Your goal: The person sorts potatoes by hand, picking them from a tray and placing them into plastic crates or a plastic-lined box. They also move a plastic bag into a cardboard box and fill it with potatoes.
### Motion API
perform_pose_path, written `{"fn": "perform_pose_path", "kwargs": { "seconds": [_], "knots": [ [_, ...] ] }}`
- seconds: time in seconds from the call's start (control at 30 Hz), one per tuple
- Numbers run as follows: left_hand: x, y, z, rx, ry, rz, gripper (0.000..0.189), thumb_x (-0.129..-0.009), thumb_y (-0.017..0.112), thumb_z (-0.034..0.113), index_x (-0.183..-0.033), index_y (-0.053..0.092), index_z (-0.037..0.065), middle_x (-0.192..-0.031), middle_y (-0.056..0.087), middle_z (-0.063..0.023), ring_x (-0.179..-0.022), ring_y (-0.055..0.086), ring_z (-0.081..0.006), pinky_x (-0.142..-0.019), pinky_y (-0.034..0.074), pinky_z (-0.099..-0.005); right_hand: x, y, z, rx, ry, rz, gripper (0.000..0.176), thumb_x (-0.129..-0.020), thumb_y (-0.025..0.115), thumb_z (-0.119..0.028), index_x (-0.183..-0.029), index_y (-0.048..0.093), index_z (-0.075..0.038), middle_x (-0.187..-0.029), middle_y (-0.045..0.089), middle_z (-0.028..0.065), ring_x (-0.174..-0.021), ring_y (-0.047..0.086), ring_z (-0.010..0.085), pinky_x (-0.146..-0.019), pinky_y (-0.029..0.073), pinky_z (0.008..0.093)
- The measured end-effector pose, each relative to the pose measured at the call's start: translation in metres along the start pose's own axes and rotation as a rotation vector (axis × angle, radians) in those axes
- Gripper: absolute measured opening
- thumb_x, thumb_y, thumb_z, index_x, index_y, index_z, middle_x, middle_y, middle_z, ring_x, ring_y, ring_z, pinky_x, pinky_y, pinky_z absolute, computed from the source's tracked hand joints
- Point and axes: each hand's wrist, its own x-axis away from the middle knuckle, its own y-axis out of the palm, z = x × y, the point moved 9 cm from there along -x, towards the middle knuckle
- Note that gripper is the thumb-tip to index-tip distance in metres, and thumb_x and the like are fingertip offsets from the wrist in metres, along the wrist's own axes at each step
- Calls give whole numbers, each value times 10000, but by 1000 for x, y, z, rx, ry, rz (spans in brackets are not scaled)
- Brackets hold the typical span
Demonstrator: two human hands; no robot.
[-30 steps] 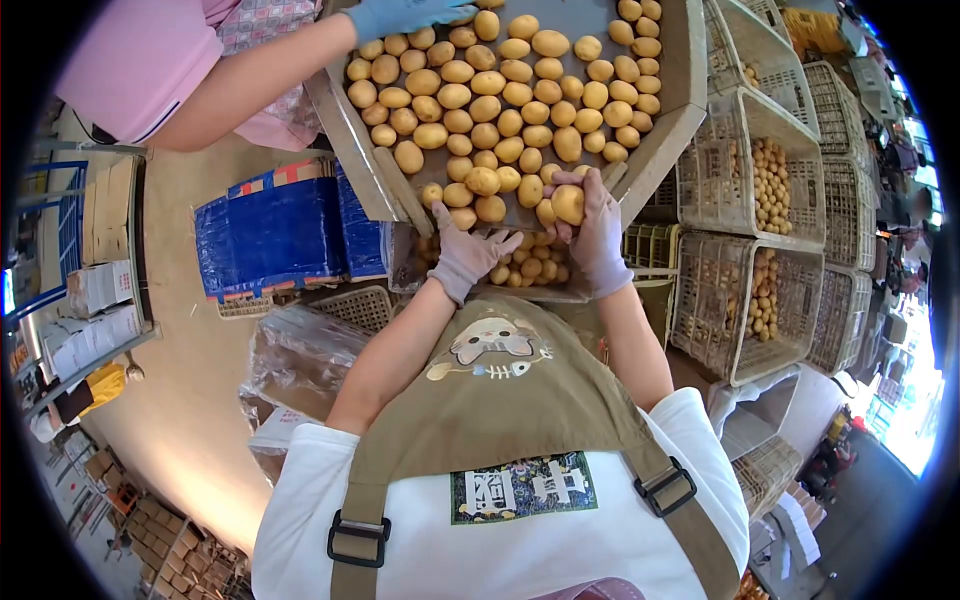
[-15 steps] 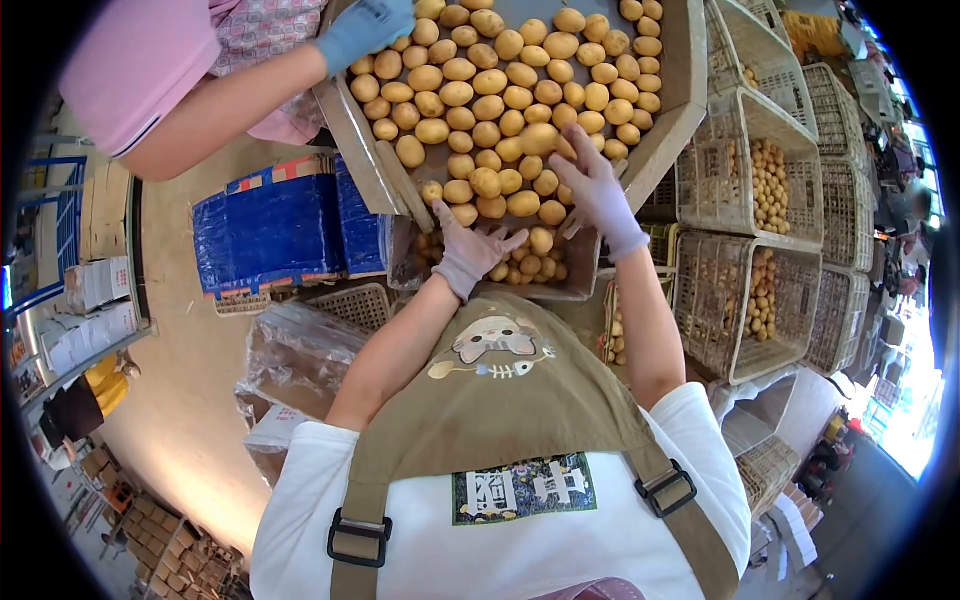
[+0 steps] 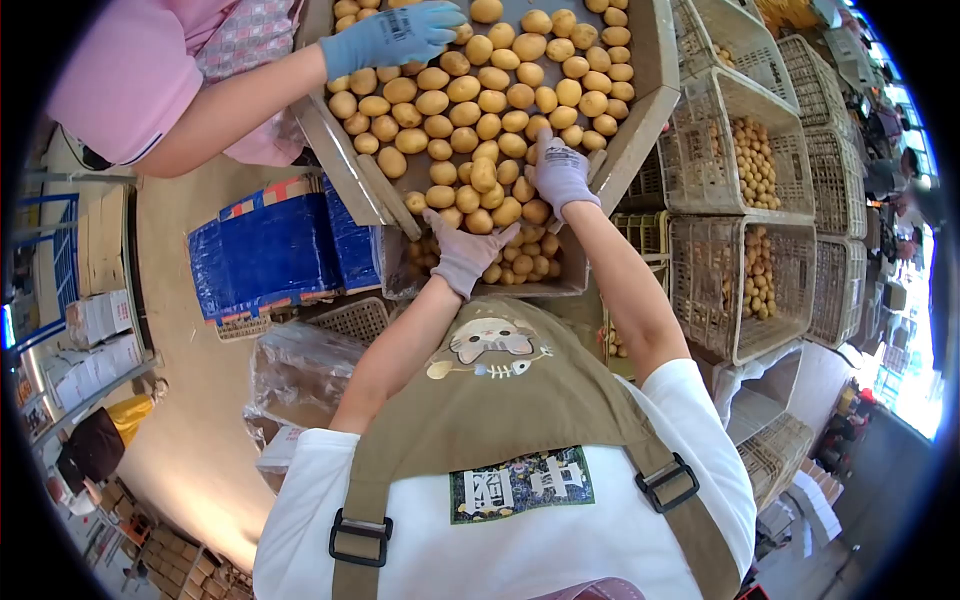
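Observation:
Many yellow-brown potatoes (image 3: 463,113) lie on a grey tray with raised wooden sides (image 3: 640,140). At the tray's narrow mouth, my left hand (image 3: 466,252) in a pale glove has its fingers spread beside the lowest potatoes, holding none. My right hand (image 3: 562,172), gloved too, rests at the right side of the mouth against the potatoes, thumb and fingers apart. Below the mouth is a bin (image 3: 572,287) with more potatoes (image 3: 525,262) in it, partly hidden by my left hand.
A co-worker's blue-gloved hand (image 3: 395,38) reaches over the tray's upper left. Stacked plastic crates (image 3: 742,285), some with potatoes, stand at right. A blue-wrapped box (image 3: 265,245) and clear plastic wrap (image 3: 300,365) lie at left.
My right hand has moved left and down toward the mouth. The co-worker's hand has moved right over the potatoes. The view has shifted slightly, and several potatoes sit differently near the mouth.

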Motion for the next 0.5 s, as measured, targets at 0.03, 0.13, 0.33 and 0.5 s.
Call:
{"fn": "perform_pose_path", "kwargs": {
  "seconds": [0.03,0.13,0.33,0.5],
  "knots": [
    [1,2,2,0,0,-26,988,-851,329,842,-1566,171,179,-1630,152,-132,-1471,198,-420,-1109,256,-719,7,-7,3,-136,-19,8,583,-839,729,-336,-1285,439,-99,-1181,634,220,-1021,673,381,-836,542,456],
    [3,7,6,-17,-1,-130,915,-895,346,775,-1553,192,158,-1623,191,-124,-1464,224,-406,-1098,280,-716,69,-70,8,-878,-134,302,646,-858,691,-268,-1407,420,-63,-1169,639,166,-1015,672,282,-916,523,389],
    [5,16,21,-727,275,-256,825,-874,632,489,-1512,261,119,-1567,314,-93,-1419,330,-305,-1135,307,-630,173,-27,209,-2002,124,609,450,-933,633,-247,-1311,505,-39,-1108,654,171,-869,629,232,-658,563,372],
    [0,7,-2,-165,-76,-84,766,-871,482,612,-1506,381,195,-1575,358,-7,-1465,296,-320,-1158,227,-700,376,-12,439,-2009,346,1708,398,-950,560,-440,-1012,632,-53,-908,687,101,-841,666,225,-799,579,368]
  ]
}}
